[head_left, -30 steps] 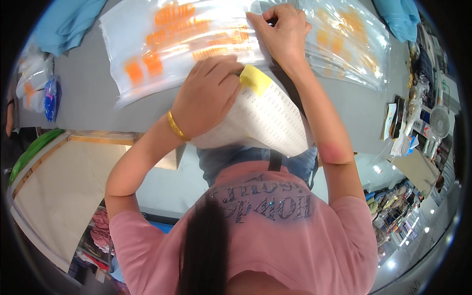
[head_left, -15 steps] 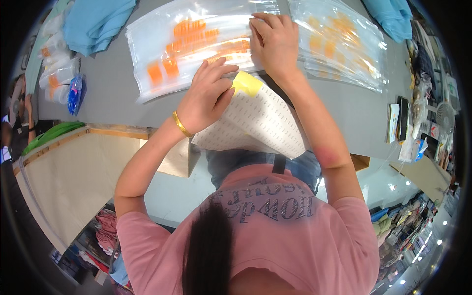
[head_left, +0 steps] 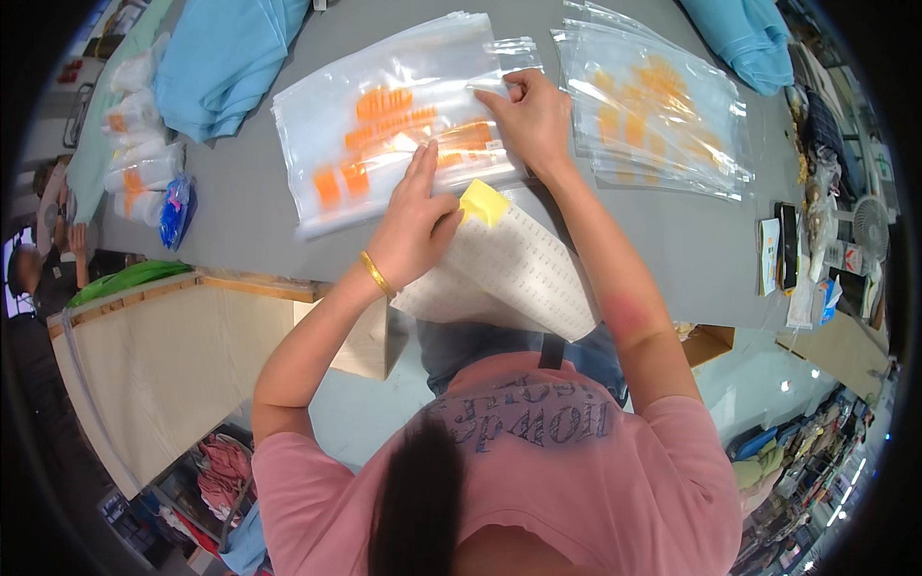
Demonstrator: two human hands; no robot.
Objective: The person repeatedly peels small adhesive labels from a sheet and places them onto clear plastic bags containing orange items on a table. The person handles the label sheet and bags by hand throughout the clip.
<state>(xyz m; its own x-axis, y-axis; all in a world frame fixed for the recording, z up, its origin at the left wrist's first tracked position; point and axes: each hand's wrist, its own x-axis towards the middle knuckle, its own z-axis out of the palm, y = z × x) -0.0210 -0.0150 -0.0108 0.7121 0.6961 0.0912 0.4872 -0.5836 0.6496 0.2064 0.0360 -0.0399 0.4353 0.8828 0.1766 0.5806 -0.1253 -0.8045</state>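
Observation:
A stack of clear plastic bags [head_left: 317, 115] with orange print lies on the grey table in front of me. My left hand [head_left: 418, 226] holds a sheet of small labels [head_left: 533, 274] by its yellow corner, between thumb and bent fingers. Its longer fingers reach straight onto the lower part of the top bag. The sheet hangs over the table's near edge toward my lap. At the stack's right end, my right hand [head_left: 533, 120] has thumb and curled fingers closed at the top bag's edge. A small white label [head_left: 494, 145] shows on the bag just below the thumb.
Another fanned pile of printed clear bags [head_left: 663, 115] lies to the right. Blue cloth [head_left: 226, 67] is at the far left, more blue cloth [head_left: 744, 43] at the far right. Rolled bags [head_left: 144, 168] and a blue packet [head_left: 177, 213] line the left side. A phone [head_left: 788, 245] lies right.
My right hand has drawn nearer along the stack's right end, its thumb more apart from the fingers. My left fingers have straightened onto the bag. The whole view has shifted slightly.

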